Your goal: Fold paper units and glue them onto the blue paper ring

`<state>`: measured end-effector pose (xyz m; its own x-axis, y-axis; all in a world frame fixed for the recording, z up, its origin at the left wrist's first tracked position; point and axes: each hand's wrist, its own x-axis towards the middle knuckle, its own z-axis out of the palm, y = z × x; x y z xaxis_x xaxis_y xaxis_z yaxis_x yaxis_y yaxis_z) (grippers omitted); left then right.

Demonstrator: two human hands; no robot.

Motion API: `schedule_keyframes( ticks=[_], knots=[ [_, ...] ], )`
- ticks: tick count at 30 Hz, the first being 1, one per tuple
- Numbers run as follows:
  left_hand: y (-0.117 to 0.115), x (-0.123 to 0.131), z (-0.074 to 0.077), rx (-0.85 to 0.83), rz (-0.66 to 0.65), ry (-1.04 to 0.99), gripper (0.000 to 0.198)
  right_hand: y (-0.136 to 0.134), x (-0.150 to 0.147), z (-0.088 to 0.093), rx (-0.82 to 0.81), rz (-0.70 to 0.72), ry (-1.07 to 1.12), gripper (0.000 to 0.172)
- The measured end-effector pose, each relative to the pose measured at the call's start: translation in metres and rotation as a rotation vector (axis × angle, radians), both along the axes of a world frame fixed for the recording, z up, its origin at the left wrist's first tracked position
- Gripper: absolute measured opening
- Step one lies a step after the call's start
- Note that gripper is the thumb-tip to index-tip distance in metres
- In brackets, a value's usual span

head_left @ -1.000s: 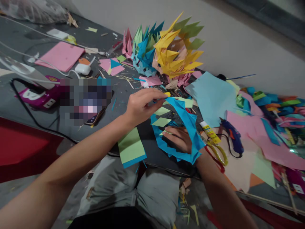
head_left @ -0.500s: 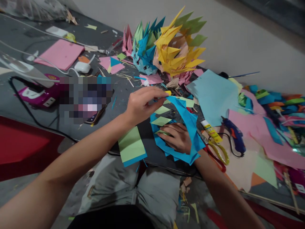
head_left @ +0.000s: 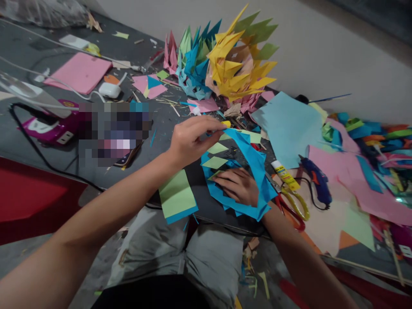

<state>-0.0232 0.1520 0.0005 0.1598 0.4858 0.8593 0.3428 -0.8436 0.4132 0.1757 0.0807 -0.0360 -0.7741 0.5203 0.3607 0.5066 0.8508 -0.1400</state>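
Observation:
A blue folded-paper ring (head_left: pixel 262 180) with pointed edges stands between my hands. My left hand (head_left: pixel 193 137) is closed in a pinch at its upper end, beside a small yellow piece (head_left: pixel 227 124). My right hand (head_left: pixel 238 184) reaches through the ring, fingers stretched low over the table, fingertips touching a light-green paper diamond (head_left: pixel 215 175). Its thumb is hidden. More green diamonds (head_left: pixel 215 162) lie in a row just beyond those fingers. A stack of green and blue paper strips (head_left: pixel 177 194) rests left of the ring at the table edge.
To the right are a glue tube (head_left: pixel 285 175), scissors (head_left: pixel 298 202) and a blue glue gun (head_left: pixel 317 182) on coloured sheets. Spiky paper models (head_left: pixel 236 64) stand at the back. A purple power strip (head_left: pixel 61 128) with cables and a blurred phone (head_left: pixel 127 156) lie left.
My right fingers have shifted slightly, and the diamond under their tips sits a little farther left and up. My left hand keeps its pinch on the ring.

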Motion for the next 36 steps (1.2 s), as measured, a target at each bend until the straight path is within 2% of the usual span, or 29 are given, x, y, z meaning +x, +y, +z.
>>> schedule_keyframes(
  ticks=[5, 9, 12, 15, 19, 22, 27, 36],
  knots=[
    [0.001, -0.002, 0.0, -0.036, -0.012, 0.034, 0.012, -0.001, -0.001, 0.002, -0.036, -0.008, 0.013, 0.026],
    [0.0, -0.009, 0.01, -0.228, 0.019, 0.211, 0.015, 0.001, 0.0, 0.001, -0.08, 0.011, 0.04, 0.025],
    [-0.004, -0.015, 0.014, -0.398, 0.027, 0.361, 0.035, 0.001, 0.002, -0.003, -0.122, -0.01, 0.033, 0.025],
    [-0.011, -0.02, 0.005, -0.52, 0.005, 0.408, 0.06, -0.001, 0.005, -0.008, -0.146, -0.043, 0.056, 0.029],
    [-0.022, -0.025, -0.011, -0.583, -0.036, 0.444, 0.087, -0.003, 0.006, -0.009, -0.192, -0.049, 0.041, 0.033],
    [-0.024, -0.027, -0.016, -0.603, -0.061, 0.521, 0.098, -0.003, 0.002, -0.002, -0.129, -0.037, 0.027, 0.03],
    [-0.023, -0.027, -0.018, -0.624, -0.074, 0.587, 0.104, -0.003, -0.002, 0.004, -0.048, -0.032, 0.013, 0.028],
    [-0.022, -0.026, -0.021, -0.658, -0.069, 0.586, 0.101, -0.005, 0.003, -0.005, -0.1, -0.053, -0.031, 0.036]
  ],
)
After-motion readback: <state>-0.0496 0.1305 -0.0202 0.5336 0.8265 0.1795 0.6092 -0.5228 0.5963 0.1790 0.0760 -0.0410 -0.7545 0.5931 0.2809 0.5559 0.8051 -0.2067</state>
